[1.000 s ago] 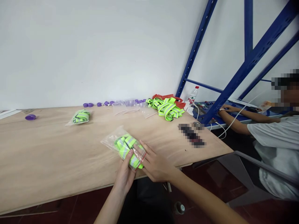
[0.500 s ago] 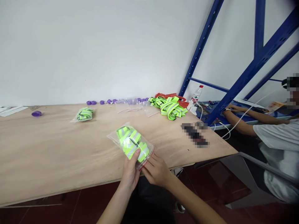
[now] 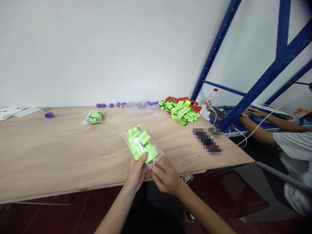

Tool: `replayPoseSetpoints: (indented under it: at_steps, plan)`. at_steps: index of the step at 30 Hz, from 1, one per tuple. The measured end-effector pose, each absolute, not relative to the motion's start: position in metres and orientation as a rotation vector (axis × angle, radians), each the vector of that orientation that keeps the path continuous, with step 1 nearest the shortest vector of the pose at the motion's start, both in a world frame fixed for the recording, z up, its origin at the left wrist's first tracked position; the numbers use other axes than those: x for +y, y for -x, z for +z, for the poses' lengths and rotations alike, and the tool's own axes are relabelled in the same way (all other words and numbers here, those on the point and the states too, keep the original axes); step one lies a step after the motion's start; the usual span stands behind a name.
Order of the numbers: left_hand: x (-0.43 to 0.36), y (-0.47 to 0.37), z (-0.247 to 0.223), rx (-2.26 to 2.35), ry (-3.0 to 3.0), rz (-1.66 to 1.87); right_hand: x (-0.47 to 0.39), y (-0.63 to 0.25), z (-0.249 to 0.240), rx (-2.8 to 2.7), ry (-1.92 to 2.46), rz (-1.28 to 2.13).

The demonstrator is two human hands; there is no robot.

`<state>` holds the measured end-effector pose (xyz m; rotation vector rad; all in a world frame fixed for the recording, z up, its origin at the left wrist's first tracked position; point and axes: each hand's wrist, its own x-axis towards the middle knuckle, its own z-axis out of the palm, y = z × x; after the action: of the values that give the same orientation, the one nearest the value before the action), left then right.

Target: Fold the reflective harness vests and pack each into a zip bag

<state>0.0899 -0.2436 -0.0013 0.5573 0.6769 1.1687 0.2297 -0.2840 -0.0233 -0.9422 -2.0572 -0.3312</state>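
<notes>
My left hand (image 3: pixel 136 170) is closed on a clear zip-lock bag (image 3: pixel 143 146), its thumb lying across the front near the lower end. Folded inside are neon-yellow straps with silver reflective stripes. My right hand (image 3: pixel 167 178) is at the red-edged mouth of the bag, fingers bent and pinching along that edge; some fingertips are hidden behind the plastic. The bag is tilted, held just above the front edge of the wooden table (image 3: pixel 73 156). A second filled bag (image 3: pixel 94 116) lies farther back to the left.
Loose reflective straps (image 3: pixel 184 112) lie by a red bag (image 3: pixel 195 105) at the back right. Clear bags (image 3: pixel 138 109) and several purple rolls (image 3: pixel 111 105) line the wall. A blue metal frame (image 3: pixel 243 104), a bottle (image 3: pixel 211 97) and a co-worker's arm (image 3: pixel 258 128) are on the right.
My view has turned slightly left, so the table things appear shifted right. My right hand has slid a little along the bag's red edge; my left hand keeps its hold.
</notes>
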Motion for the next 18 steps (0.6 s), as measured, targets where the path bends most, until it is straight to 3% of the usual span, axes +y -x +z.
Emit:
replayPoseSetpoints:
  at_steps: [12, 18]
  plan:
    - [-0.235, -0.079, -0.004, 0.755, -0.875, 1.192, -0.271, -0.205, -0.02, -2.087, 1.122, -0.229]
    - [-0.231, -0.049, -0.005, 0.757, -0.863, 1.082, -0.303, -0.232, 0.013, -2.17, 0.861, 0.152]
